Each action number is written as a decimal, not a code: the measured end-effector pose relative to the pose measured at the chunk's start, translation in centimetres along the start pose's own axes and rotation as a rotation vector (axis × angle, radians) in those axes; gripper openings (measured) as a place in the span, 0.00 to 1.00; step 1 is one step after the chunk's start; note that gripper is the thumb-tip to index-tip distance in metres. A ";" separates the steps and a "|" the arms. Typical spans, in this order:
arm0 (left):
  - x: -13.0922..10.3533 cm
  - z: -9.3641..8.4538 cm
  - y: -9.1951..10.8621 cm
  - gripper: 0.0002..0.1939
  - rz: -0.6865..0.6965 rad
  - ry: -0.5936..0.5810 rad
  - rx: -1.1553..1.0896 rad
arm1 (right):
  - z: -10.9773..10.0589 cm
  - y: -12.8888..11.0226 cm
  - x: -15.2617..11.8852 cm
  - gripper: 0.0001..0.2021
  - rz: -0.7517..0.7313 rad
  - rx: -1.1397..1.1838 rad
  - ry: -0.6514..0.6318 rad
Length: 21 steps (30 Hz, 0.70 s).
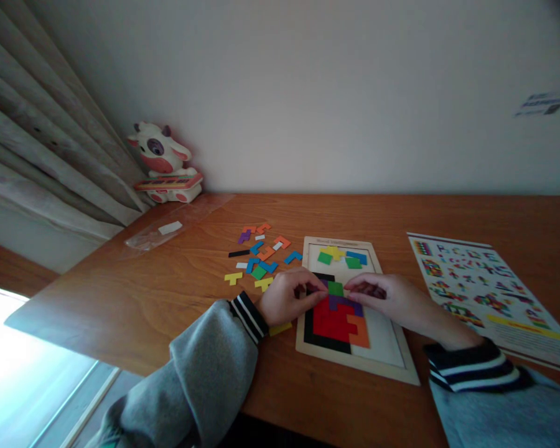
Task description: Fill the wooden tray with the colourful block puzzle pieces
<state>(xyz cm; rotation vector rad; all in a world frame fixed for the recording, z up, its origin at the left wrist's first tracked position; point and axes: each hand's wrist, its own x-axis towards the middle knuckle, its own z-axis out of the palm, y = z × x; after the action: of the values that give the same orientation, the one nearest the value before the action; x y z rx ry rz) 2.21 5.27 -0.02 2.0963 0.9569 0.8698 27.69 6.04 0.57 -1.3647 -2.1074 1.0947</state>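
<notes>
A wooden puzzle tray (358, 371) lies in front of me, partly filled with red pieces (331, 323), orange pieces (361, 336), a purple piece (343, 305) and black pieces (326, 341). My left hand (295, 294) reaches over the tray's left edge, thumb and forefinger curled in beside a green square piece (335, 289). From the other side my right hand (386, 295) brings its thumb and forefinger close together at the green piece's right edge. Whatever lies between either hand's fingertips is too small to make out. Loose yellow, green and blue pieces (356, 257) rest in the tray's upper part.
Several loose puzzle pieces (266, 252) are scattered left of the tray. A printed pattern sheet (490, 286) lies on the right. At the back left stand a toy cow with a keyboard (168, 165) and a clear plastic bag (156, 236), near the curtain (51, 124).
</notes>
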 end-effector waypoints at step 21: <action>0.4 -1.3 -0.9 0.09 0.269 0.027 0.471 | 0.5 1.6 0.6 0.10 -0.263 -0.382 0.404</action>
<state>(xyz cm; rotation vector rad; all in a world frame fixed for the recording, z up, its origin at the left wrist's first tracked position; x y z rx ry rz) 1.06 6.38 0.11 2.6687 0.9791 0.8657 28.01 6.76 -1.04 -1.2828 -2.1659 0.2886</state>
